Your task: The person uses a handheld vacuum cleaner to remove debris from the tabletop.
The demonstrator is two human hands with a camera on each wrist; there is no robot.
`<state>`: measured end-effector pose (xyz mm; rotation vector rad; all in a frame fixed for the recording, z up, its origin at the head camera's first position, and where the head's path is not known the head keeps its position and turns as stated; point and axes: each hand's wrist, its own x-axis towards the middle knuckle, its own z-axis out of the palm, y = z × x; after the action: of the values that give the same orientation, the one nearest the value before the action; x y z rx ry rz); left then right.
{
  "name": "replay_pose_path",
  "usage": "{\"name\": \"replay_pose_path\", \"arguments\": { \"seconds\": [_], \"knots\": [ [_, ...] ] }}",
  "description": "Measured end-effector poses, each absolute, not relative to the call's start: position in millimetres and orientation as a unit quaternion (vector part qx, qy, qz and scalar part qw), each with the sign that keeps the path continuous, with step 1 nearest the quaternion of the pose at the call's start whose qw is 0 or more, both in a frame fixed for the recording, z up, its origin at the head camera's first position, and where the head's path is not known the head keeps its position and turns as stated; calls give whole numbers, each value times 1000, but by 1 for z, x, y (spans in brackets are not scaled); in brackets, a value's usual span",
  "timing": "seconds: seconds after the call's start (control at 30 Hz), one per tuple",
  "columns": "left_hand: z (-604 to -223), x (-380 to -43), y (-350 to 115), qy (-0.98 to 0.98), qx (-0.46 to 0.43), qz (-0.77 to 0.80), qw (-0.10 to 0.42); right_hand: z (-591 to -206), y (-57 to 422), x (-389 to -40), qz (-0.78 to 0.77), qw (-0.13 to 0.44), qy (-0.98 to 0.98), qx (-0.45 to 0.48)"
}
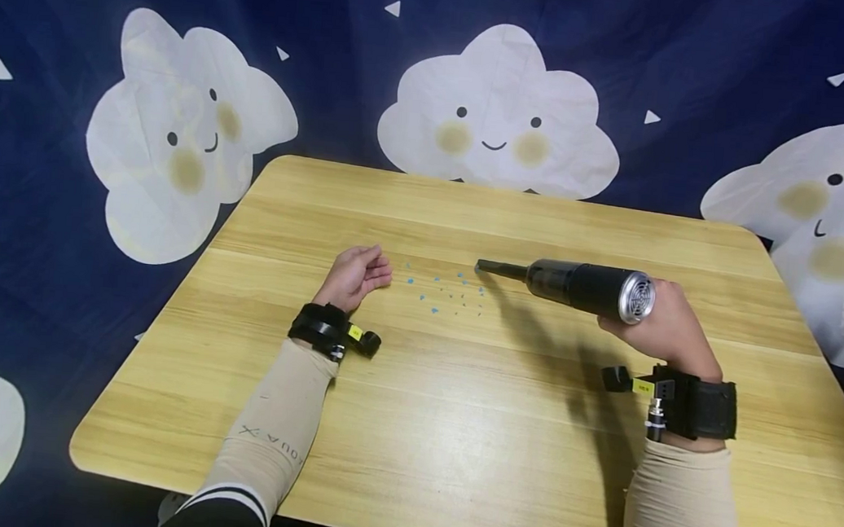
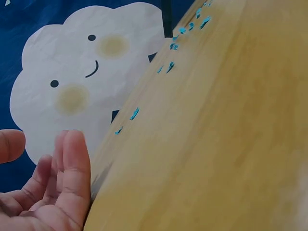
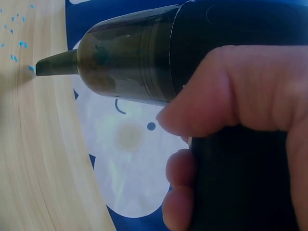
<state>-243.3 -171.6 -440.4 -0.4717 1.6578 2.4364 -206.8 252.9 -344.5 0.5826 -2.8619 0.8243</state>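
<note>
Vacuum (image 1: 589,288), handheld, black and cylindrical, right of frame centre in the curled fingers of the right hand (image 1: 656,325), points its long axis leftward above small irregular blue scraps (image 1: 451,296) lying nearer the left hand (image 1: 353,277), fingers loosely bent.

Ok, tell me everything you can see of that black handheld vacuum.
The black handheld vacuum has a smoky, see-through front chamber, a narrow dark nozzle and a round, silvery vented end cap. It looks mostly plastic. The right hand grips its handle. It is held over the table, nozzle pointing left and down by the blue scraps; whether it touches the table, or is running, I can't tell.
</note>
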Motion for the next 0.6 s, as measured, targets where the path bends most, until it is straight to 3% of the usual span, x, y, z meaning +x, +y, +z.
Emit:
{"name": "replay_pose_path", "arguments": {
  "seconds": [0.23, 0.43, 0.6],
  "knots": [
    [-426, -236, -170, 581, -85, 800, 121, -346, 253, -207, 270, 56, -942, 193],
    [-411, -228, -173, 624, 132, 733, 237, -345, 254, -207, 275, 58, -940, 195],
    [-406, -224, -181, 619, 277, 671, 299, -345, 253, -208, 275, 58, -939, 198]
  ]
}}
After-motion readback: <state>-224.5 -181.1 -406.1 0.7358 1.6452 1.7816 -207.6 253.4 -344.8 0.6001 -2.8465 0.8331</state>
